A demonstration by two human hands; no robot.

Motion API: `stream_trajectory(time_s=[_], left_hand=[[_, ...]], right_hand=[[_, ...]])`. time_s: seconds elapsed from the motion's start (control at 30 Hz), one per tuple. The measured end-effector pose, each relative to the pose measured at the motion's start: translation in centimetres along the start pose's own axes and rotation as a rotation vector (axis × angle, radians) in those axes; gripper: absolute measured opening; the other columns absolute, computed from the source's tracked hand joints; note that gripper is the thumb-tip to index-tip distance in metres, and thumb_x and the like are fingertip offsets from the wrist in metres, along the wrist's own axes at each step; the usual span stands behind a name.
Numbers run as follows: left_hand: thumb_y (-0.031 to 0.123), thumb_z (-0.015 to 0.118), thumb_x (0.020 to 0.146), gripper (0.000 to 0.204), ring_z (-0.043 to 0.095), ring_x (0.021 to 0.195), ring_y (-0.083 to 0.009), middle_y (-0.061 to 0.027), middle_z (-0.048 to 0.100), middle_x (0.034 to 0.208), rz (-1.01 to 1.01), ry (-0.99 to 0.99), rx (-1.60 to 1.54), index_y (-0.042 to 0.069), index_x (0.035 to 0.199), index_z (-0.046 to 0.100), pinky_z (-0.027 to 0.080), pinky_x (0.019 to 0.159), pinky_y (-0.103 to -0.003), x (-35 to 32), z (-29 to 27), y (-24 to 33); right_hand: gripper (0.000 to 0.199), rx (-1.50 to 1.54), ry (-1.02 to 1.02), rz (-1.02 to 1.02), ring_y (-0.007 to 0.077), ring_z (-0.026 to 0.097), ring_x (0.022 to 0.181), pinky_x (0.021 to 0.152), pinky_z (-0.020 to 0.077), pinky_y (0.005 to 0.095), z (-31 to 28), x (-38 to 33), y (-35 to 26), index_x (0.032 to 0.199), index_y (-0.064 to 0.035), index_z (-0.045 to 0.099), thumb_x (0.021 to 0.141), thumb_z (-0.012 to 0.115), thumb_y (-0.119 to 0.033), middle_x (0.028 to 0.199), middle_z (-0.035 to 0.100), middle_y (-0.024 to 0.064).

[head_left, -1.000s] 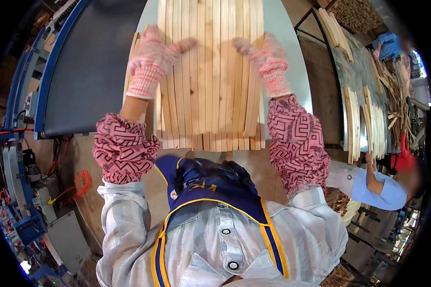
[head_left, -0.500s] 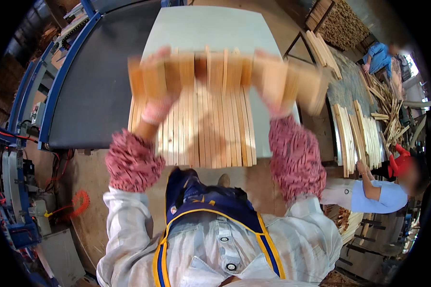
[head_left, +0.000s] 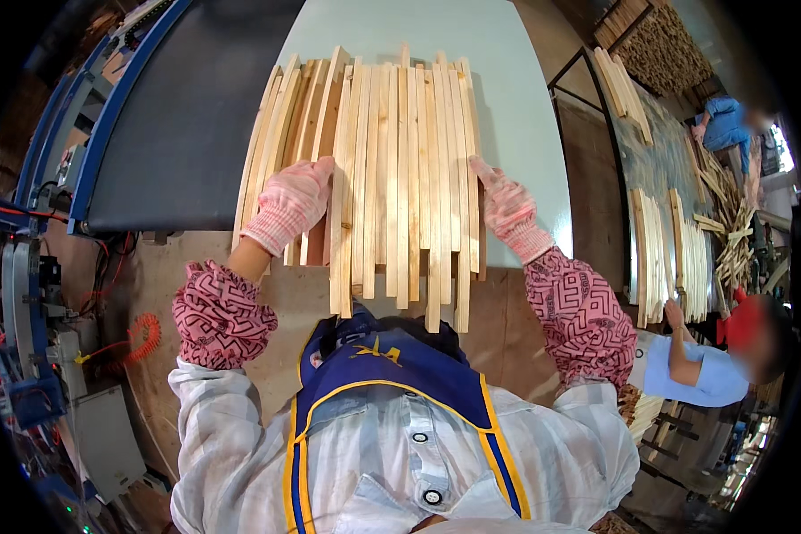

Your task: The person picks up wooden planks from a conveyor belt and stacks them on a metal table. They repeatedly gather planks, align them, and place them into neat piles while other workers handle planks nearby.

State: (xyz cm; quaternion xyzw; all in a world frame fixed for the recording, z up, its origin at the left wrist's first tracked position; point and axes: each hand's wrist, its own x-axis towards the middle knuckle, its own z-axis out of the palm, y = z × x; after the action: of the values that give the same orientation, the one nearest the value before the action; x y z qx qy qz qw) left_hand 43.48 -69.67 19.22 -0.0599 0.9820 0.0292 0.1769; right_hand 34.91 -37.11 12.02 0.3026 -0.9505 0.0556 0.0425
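A row of long pale wooden strips [head_left: 387,160] lies lengthwise before me, with uneven ends, over another layer of strips at the table's near edge. My left hand [head_left: 294,203], in a pink-and-white knit glove, is closed at the left side of the upper row, its fingertips against a strip. Darker strips [head_left: 310,111] lie beyond it. My right hand [head_left: 507,212], gloved alike, has its fingers stretched out, with the tips at the row's right edge. The undersides of both hands are hidden.
The strips rest on a pale, smooth tabletop [head_left: 529,160]. Left of it runs a black conveyor belt [head_left: 196,116] with a blue frame. At right, a person in light blue [head_left: 699,369] handles strips at another table; a second person [head_left: 725,129] is farther off.
The row of wooden strips, held tilted up on end between both hands, has come down flat onto the lower layer. My hands have moved to its sides, and the right fingers have straightened.
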Motion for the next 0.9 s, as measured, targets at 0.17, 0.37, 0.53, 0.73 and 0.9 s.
stream_trajectory(time_s=[0.17,0.37,0.53,0.73,0.9], left_hand=[[0.037,0.062,0.092,0.054,0.063,0.102,-0.0217,-0.0136,0.064,0.117,-0.083,0.200,-1.004,0.003,0.132,0.052,0.050,0.090,-0.031,0.6,4.1,-1.0],[0.025,0.068,0.088,0.029,0.058,0.060,-0.0105,-0.0015,0.065,0.081,-0.123,-0.065,-1.446,0.004,0.108,0.065,0.050,0.051,-0.025,0.2,3.4,-2.4],[0.024,0.070,0.083,0.029,0.057,0.063,-0.0131,-0.0023,0.065,0.077,-0.212,0.520,-1.209,0.002,0.100,0.067,0.048,0.057,-0.030,0.1,2.6,-3.8],[0.038,0.059,0.087,0.039,0.067,0.093,-0.0253,-0.0088,0.069,0.097,-0.588,0.209,-0.269,0.013,0.116,0.060,0.053,0.078,-0.040,0.0,-2.3,-11.8],[0.065,0.054,0.084,0.074,0.045,0.131,-0.0347,-0.0104,0.044,0.145,-0.524,0.077,-0.404,0.017,0.139,0.043,0.041,0.103,-0.052,1.6,0.6,-11.6]], right_hand=[[0.049,0.472,0.336,-0.012,0.0331,0.064,0.099,0.084,0.0524,0.0400,2.2,0.7,0.9,0.137,-0.0179,0.047,0.089,0.049,-0.008,0.116,0.063,0.0161],[0.042,0.575,0.350,0.076,0.0325,0.063,0.101,0.087,0.0512,0.0396,0.9,0.4,-0.4,0.132,-0.0138,0.053,0.090,0.053,-0.010,0.115,0.064,0.0154],[0.040,0.644,0.321,0.128,0.0297,0.064,0.102,0.089,0.0511,0.0386,0.6,0.4,-0.9,0.129,-0.0132,0.056,0.089,0.054,-0.007,0.113,0.065,0.0152],[0.039,0.668,0.345,0.212,0.0293,0.064,0.104,0.090,0.0512,0.0373,2.0,0.7,0.0,0.127,-0.0127,0.058,0.089,0.057,-0.008,0.115,0.065,0.0152],[0.038,0.620,0.344,0.205,0.0287,0.063,0.106,0.090,0.0515,0.0376,1.3,0.8,-0.4,0.127,-0.0105,0.058,0.089,0.057,-0.009,0.116,0.065,0.0157]])
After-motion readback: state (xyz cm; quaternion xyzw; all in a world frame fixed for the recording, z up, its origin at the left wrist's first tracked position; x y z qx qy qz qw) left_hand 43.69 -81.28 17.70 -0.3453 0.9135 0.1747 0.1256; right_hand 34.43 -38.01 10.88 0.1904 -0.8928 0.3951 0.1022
